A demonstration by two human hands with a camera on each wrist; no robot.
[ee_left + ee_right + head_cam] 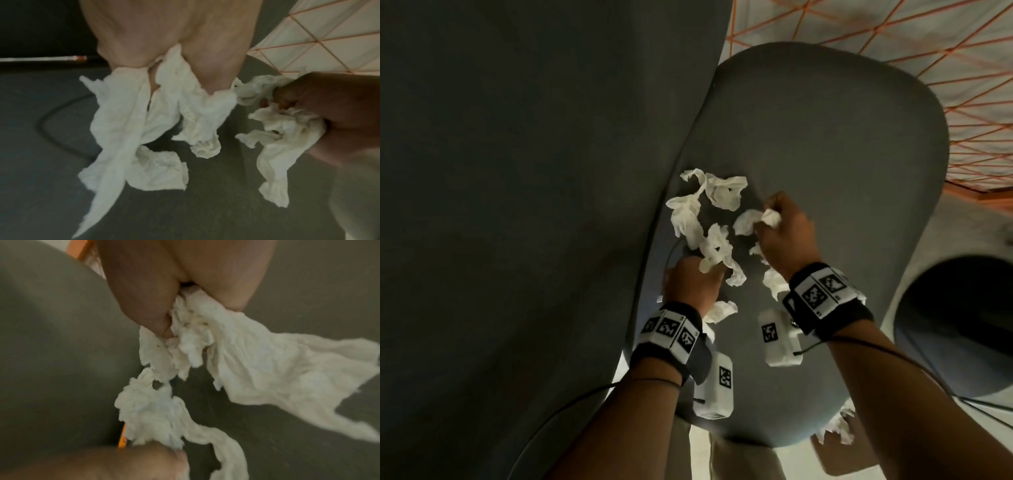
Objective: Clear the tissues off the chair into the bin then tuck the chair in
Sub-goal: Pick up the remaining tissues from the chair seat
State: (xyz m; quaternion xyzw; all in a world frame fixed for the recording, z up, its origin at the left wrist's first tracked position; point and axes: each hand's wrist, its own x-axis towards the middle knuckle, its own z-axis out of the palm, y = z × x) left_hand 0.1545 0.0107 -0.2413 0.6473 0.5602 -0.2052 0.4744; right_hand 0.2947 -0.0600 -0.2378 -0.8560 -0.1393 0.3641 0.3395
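Crumpled white tissues lie scattered on the dark grey chair seat. My left hand grips a bunch of tissues near the seat's left side, by the chair back. My right hand holds another wad of tissues just to the right. More tissue lies loose between my wrists. The bin, a dark round opening, stands on the floor to the right of the chair.
A pale floor with orange grid lines runs beyond the chair. One torn tissue lies on the floor below the seat's near edge. A thin black cable curves across the seat.
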